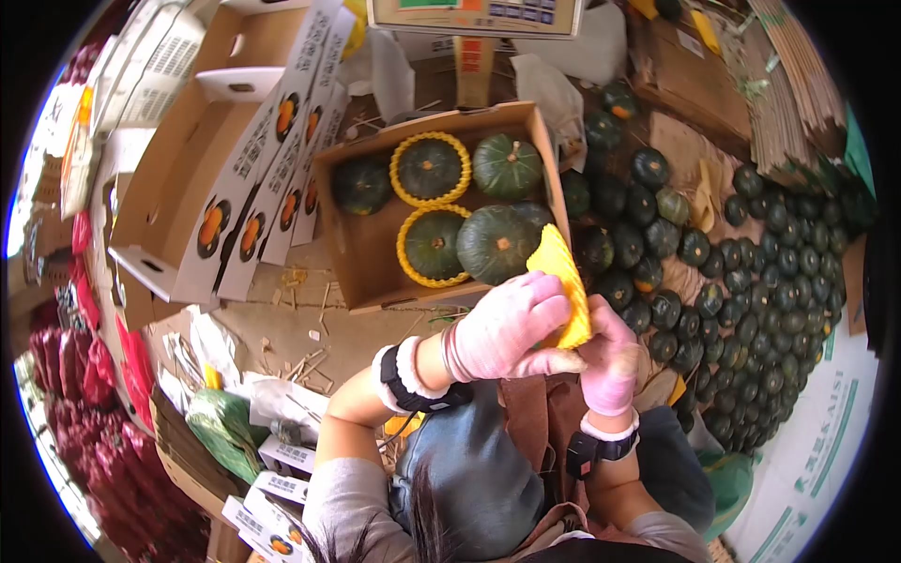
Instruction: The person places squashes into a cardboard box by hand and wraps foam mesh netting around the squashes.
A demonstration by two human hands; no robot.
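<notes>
Both my hands wear pink gloves and hold a yellow foam net sleeve [563, 281] in front of me. My left hand [507, 324] grips it from the left side. My right hand [610, 361] pinches its lower right edge. Just beyond them stands an open cardboard box [361, 258] with several dark green squashes [496, 242] in it. Two of those squashes sit in yellow foam nets [430, 169]. One corner of the box floor is bare.
A large heap of loose green squashes [741, 281] covers the ground at right. Folded empty cartons [206, 169] are stacked at left. A scale display [474, 14] stands behind the box. Red mesh bags [75, 366] lie far left.
</notes>
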